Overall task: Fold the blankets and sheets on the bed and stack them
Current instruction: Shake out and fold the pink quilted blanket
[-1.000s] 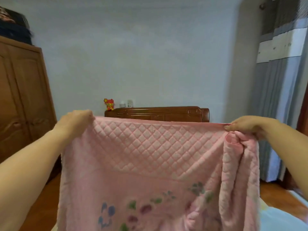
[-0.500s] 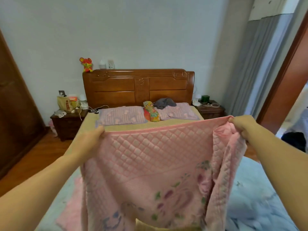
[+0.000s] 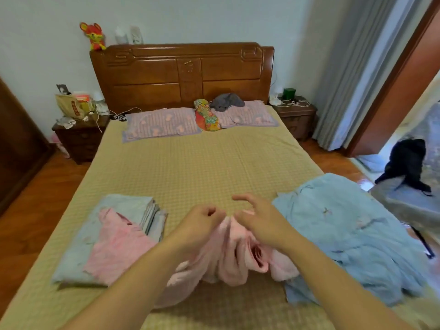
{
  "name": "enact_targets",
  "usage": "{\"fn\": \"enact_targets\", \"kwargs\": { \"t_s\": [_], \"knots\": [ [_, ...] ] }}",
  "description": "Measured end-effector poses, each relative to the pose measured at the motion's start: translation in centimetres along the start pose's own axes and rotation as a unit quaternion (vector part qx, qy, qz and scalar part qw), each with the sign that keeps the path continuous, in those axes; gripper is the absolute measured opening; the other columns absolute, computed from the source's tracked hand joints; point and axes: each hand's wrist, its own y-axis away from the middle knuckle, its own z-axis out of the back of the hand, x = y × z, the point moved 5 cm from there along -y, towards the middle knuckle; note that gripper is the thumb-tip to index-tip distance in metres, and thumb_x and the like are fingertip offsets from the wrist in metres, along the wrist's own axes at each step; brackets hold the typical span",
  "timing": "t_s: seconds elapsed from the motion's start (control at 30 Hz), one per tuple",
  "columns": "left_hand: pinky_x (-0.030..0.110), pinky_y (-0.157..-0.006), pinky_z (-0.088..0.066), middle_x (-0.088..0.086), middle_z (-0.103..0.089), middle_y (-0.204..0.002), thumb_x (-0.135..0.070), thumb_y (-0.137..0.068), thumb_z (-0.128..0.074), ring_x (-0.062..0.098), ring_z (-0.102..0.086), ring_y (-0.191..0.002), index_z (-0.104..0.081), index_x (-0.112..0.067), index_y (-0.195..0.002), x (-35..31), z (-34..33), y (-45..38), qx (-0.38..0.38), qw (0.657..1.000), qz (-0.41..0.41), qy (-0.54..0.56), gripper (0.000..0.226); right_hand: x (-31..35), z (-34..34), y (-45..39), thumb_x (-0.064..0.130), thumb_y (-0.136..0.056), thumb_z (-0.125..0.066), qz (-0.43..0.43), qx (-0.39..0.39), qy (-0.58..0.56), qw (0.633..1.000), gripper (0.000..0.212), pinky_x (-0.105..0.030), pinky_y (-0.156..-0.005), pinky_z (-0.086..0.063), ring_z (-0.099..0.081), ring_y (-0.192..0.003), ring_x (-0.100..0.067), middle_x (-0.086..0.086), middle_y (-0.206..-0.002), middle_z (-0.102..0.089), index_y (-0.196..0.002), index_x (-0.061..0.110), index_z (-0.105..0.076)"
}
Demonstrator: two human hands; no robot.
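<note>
A pink quilted blanket [image 3: 228, 256] hangs bunched in folds over the near part of the bed. My left hand [image 3: 200, 222] grips its top edge with curled fingers. Touching it on the right, my right hand [image 3: 259, 220] holds the other part of that edge under the thumb, forefinger lifted. One end of the pink blanket trails left over a folded pale blue sheet [image 3: 128, 208] that lies flat on the bed. A light blue blanket [image 3: 345, 229] sits crumpled at the right.
The bed [image 3: 197, 167] has a yellow checked cover, with two pillows [image 3: 162, 123] by the wooden headboard [image 3: 183, 72]. Nightstands [image 3: 81, 136] flank it. A chair with a black garment [image 3: 409, 160] stands at the right by the doorway.
My hands have come down and together from a wide spread at chest height. The pink blanket, held flat before, now hangs doubled between them. My view has tilted down to the bed.
</note>
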Motion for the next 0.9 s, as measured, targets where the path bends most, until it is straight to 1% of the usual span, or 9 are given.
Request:
{"fn": "enact_targets", "kwargs": {
  "t_s": [0.07, 0.13, 0.27, 0.37, 0.53, 0.67, 0.77, 0.83, 0.9],
  "knots": [
    [0.023, -0.055, -0.036, -0.011, -0.051, -0.057, -0.012, -0.1, -0.056, 0.002, -0.043, -0.054, -0.06, -0.019, -0.067, -0.2, -1.6, 0.8, 0.021, 1.0, -0.012, 0.011, 0.034, 0.0, -2.0, 1.2, 0.015, -0.092, -0.059, 0.001, 0.071, -0.049, 0.996, 0.05, -0.005, -0.068, -0.041, -0.054, -0.065, 0.011, 0.02, -0.093, -0.062, -0.136, 0.04, -0.055],
    [0.024, -0.063, -0.042, -0.009, -0.061, -0.065, -0.012, -0.1, -0.058, 0.001, -0.052, -0.063, -0.066, -0.014, -0.075, 0.1, -1.8, 1.7, 0.052, 0.998, -0.027, -0.011, 0.026, -1.1, -2.7, 2.1, 0.014, -0.088, -0.057, -0.027, 0.143, -0.075, 0.986, 0.058, -0.02, -0.076, -0.05, -0.06, -0.071, -0.003, 0.01, -0.102, -0.072, -0.136, 0.047, -0.055],
    [0.03, -0.074, -0.053, 0.005, -0.073, -0.084, -0.013, -0.097, -0.063, 0.006, -0.063, -0.077, -0.071, -0.012, -0.091, 0.7, -2.3, 3.6, 0.077, 0.995, -0.056, -0.013, 0.01, -3.2, -4.4, 3.6, 0.022, -0.085, -0.054, -0.037, 0.241, -0.02, 0.97, 0.022, -0.046, -0.087, -0.052, -0.062, -0.084, -0.01, 0.005, -0.087, -0.07, -0.098, 0.03, -0.07],
    [0.024, -0.063, -0.045, -0.006, -0.061, -0.072, -0.012, -0.096, -0.066, 0.005, -0.053, -0.066, -0.06, -0.015, -0.1, 1.7, -1.7, 4.4, 0.039, 0.996, -0.056, 0.065, 0.008, -4.2, -4.1, 3.2, 0.02, -0.091, -0.058, -0.02, 0.17, -0.025, 0.985, 0.011, -0.036, -0.077, -0.048, -0.056, -0.076, -0.004, 0.01, -0.075, -0.062, -0.083, 0.016, -0.066],
    [0.027, -0.069, -0.042, -0.014, -0.055, -0.08, -0.03, -0.09, -0.067, 0.001, -0.047, -0.074, -0.052, -0.029, -0.091, 4.6, -0.4, 6.4, 0.067, 0.984, -0.124, -0.105, 0.015, -2.9, 0.3, 1.7, 0.019, -0.088, -0.053, 0.043, 0.003, 0.125, 0.991, 0.018, -0.032, -0.073, -0.045, -0.06, -0.076, -0.002, 0.014, -0.076, -0.068, -0.078, 0.025, -0.067],
    [0.022, -0.07, -0.039, -0.014, -0.056, -0.081, -0.033, -0.087, -0.07, 0.004, -0.048, -0.076, -0.062, -0.029, -0.088, 3.0, 1.1, 7.3, 0.071, 0.985, -0.159, 0.011, 0.009, 2.0, 3.7, 0.5, 0.026, -0.086, -0.046, 0.143, -0.157, 0.184, 0.96, 0.032, -0.035, -0.078, -0.05, -0.066, -0.086, -0.011, 0.013, -0.094, -0.074, -0.102, 0.03, -0.073],
    [0.025, -0.072, -0.041, -0.006, -0.052, -0.078, -0.013, -0.09, -0.07, 0.005, -0.048, -0.076, -0.064, -0.027, -0.089, 0.7, 1.8, 7.0, 0.091, 0.97, -0.215, -0.063, 0.015, 5.6, 6.5, 0.1, 0.018, -0.086, -0.047, 0.21, -0.264, 0.139, 0.931, 0.035, -0.031, -0.08, -0.051, -0.068, -0.087, -0.013, 0.015, -0.095, -0.073, -0.108, 0.022, -0.074],
    [0.023, -0.076, -0.04, -0.016, -0.051, -0.078, 0.0, -0.086, -0.066, 0.003, -0.049, -0.079, -0.058, -0.029, -0.087, -1.3, 2.4, 6.6, 0.023, 0.942, -0.299, -0.149, 0.03, 7.9, 8.0, 0.6, 0.007, -0.087, -0.049, 0.252, -0.338, 0.081, 0.903, 0.034, -0.018, -0.072, -0.047, -0.062, -0.077, 0.0, 0.027, -0.085, -0.066, -0.104, 0.021, -0.074],
    [0.016, -0.073, -0.037, -0.025, -0.05, -0.083, 0.003, -0.084, -0.062, -0.001, -0.049, -0.078, -0.054, -0.031, -0.1, -2.2, 2.8, 6.4, -0.049, 0.93, -0.339, -0.132, 0.038, 9.1, 8.9, 1.0, -0.002, -0.089, -0.049, 0.277, -0.409, 0.053, 0.868, 0.033, -0.017, -0.065, -0.043, -0.057, -0.069, -0.002, 0.017, -0.08, -0.066, -0.104, 0.013, -0.074]
  ]
}}
